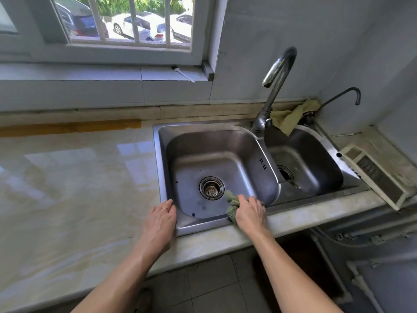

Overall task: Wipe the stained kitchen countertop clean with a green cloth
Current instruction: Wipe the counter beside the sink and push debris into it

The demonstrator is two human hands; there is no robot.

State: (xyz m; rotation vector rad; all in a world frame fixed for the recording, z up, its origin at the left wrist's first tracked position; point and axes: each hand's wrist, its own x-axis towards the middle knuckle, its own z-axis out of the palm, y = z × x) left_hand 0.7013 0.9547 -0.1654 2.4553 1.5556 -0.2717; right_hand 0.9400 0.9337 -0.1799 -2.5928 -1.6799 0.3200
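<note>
My right hand (250, 212) grips a bunched green cloth (232, 204) at the front rim of the steel sink (162, 154), over the near edge of the left basin. My left hand (161, 219) rests flat on the sink's front left corner with its fingers straight, holding nothing. The pale marble countertop (74, 184) stretches to the left of the sink, glossy, with faint brownish patches. A yellow-brown strip (70, 127) runs along its back edge.
A tall curved tap (274, 86) stands behind the sink divider, with a thinner tap (345, 93) to its right. A yellow-green rag (291, 116) lies between them. A white plastic rack (374, 175) sits right of the sink. A small brush (182, 73) lies on the window sill.
</note>
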